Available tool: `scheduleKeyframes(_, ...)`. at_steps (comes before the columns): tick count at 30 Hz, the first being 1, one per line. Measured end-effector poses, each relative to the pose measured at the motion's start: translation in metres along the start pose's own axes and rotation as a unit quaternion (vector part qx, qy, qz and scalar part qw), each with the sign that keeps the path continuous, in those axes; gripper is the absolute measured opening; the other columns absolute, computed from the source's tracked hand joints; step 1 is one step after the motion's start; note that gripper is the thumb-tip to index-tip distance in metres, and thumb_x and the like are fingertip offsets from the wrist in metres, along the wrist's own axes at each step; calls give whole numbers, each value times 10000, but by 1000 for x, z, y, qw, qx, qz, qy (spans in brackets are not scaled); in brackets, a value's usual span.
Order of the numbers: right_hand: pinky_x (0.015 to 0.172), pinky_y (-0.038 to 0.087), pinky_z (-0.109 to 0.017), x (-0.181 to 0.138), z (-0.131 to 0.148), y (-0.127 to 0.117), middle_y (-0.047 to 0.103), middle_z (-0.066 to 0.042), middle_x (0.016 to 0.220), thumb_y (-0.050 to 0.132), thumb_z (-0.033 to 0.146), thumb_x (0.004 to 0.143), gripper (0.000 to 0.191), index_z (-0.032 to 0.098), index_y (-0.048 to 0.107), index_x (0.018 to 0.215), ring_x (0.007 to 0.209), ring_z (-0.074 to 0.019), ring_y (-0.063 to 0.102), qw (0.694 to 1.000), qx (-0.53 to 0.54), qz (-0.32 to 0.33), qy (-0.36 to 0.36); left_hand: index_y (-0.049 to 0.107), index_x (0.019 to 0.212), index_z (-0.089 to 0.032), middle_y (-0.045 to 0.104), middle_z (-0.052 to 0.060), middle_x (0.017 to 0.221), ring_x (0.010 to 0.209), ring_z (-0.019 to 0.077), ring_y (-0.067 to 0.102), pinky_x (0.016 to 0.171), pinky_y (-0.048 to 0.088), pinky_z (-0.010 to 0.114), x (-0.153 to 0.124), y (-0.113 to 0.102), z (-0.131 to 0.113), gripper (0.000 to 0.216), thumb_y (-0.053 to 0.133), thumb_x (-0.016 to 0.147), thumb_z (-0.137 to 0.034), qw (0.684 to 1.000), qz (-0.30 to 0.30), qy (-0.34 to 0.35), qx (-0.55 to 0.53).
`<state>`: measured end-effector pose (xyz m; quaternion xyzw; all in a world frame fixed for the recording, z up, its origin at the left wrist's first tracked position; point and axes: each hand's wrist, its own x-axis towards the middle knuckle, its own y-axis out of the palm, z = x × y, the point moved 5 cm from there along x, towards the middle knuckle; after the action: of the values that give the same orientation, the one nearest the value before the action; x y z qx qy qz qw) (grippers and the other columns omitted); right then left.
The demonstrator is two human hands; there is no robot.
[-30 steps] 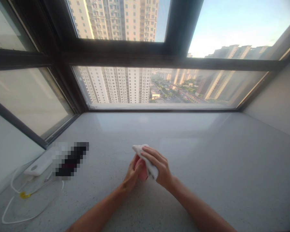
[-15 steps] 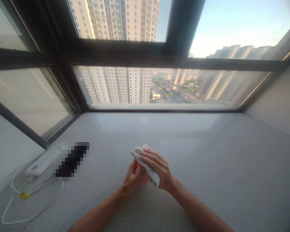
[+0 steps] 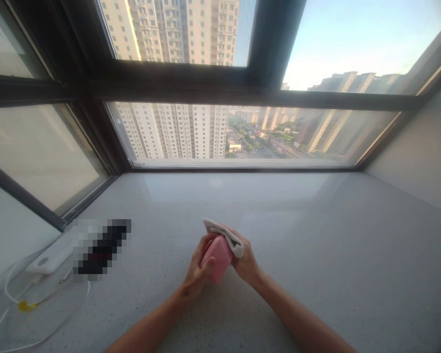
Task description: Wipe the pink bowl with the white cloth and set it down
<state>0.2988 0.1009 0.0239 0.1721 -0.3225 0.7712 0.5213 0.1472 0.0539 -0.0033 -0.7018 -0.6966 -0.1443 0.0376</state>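
My left hand (image 3: 197, 268) grips a small pink rounded case (image 3: 217, 257), thumb on its near face, held just above the speckled grey sill (image 3: 316, 255). My right hand (image 3: 247, 262) is closed on a white cloth (image 3: 225, 233), which is pressed against the far top edge of the pink case. Both hands meet at the middle of the sill, in front of the big window.
At the left lie a white flat device (image 3: 49, 256), a blurred dark object (image 3: 101, 247) and a white cable with a yellow tie (image 3: 24, 306). Dark window frames (image 3: 191, 81) rise behind; a pale wall (image 3: 426, 147) closes the right side.
The pink case, mostly hidden under my right hand and cloth before, now shows its broad face. The cloth has shifted from over its front to its far top edge.
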Motion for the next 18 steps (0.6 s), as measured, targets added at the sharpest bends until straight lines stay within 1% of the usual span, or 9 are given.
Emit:
scheduleKeyframes(2, 1138, 621, -414, 1, -3, -1, 760, -100, 1464, 631, 192, 998, 507, 269, 656, 1499, 1336, -277, 749, 1000, 1, -12, 8, 646, 1415, -217, 768, 128, 1258, 1091, 323, 716, 964, 592, 427, -1, 2, -3, 799, 714, 890, -814, 1000, 11, -12, -2)
scheduleKeyframes(5, 1186, 599, -439, 1, 14, -9, 730, -113, 1509, 586, 156, 1055, 496, 282, 646, 1531, 1415, -280, 700, 994, -66, -32, -87, 575, 1526, -205, 775, 144, 1215, 1055, 332, 719, 946, 599, 441, -1, 5, 3, 892, 734, 884, -803, 999, 33, -24, -29)
scheduleKeyframes(6, 1218, 578, -482, 1, 22, -11, 713, -123, 1533, 567, 153, 1075, 512, 281, 620, 1568, 1458, -294, 668, 986, -97, -32, -129, 595, 1513, -196, 778, 144, 1184, 1049, 340, 718, 950, 602, 450, -1, 5, 6, 877, 747, 882, -787, 999, 35, -22, -32)
scheduleKeyframes(8, 1270, 527, -577, -1, 36, -12, 700, -136, 1550, 550, 169, 1103, 536, 271, 568, 1629, 1521, -325, 609, 966, -155, -24, -205, 694, 1399, -183, 781, 137, 1136, 1065, 361, 714, 993, 599, 476, 2, 4, 13, 785, 775, 870, -756, 999, 25, -15, -22)
scheduleKeyframes(10, 1285, 507, -617, -4, 42, -10, 722, -132, 1523, 556, 206, 1118, 544, 263, 536, 1659, 1530, -335, 599, 949, -187, -11, -254, 768, 1261, -181, 790, 132, 1109, 1056, 372, 715, 1010, 601, 488, 4, 2, 18, 707, 808, 837, -745, 1000, 17, -16, -7)
scheduleKeyframes(11, 1279, 517, -612, -5, 42, -7, 731, -127, 1511, 559, 219, 1122, 543, 266, 533, 1662, 1518, -332, 612, 946, -188, -6, -262, 782, 1226, -181, 796, 131, 1111, 1046, 370, 718, 1005, 606, 484, 5, 2, 19, 692, 825, 820, -741, 1000, 16, -20, -3)
scheduleKeyframes(13, 1249, 555, -569, -4, 35, -4, 731, -126, 1510, 575, 218, 1110, 528, 273, 564, 1635, 1481, -323, 647, 959, -161, -19, -234, 780, 1234, -179, 801, 134, 1148, 1045, 357, 726, 989, 614, 461, 4, 0, 17, 715, 841, 803, -745, 1000, 8, -24, -6)
scheduleKeyframes(16, 1123, 647, -453, 1, 15, -2, 758, -124, 1459, 604, 164, 1042, 508, 265, 645, 1537, 1339, -297, 747, 990, -83, -74, -91, 701, 1407, -185, 777, 145, 1282, 1118, 336, 724, 983, 609, 424, 2, -3, 12, 814, 784, 853, -775, 1000, -11, -27, -10)
scheduleKeyframes(18, 1058, 674, -406, 1, 9, -1, 781, -114, 1409, 591, 123, 991, 535, 253, 656, 1506, 1271, -281, 780, 994, -55, -92, -25, 650, 1481, -186, 762, 153, 1322, 1121, 325, 727, 952, 612, 414, 1, -4, 12, 848, 731, 892, -791, 999, -16, -29, -9)
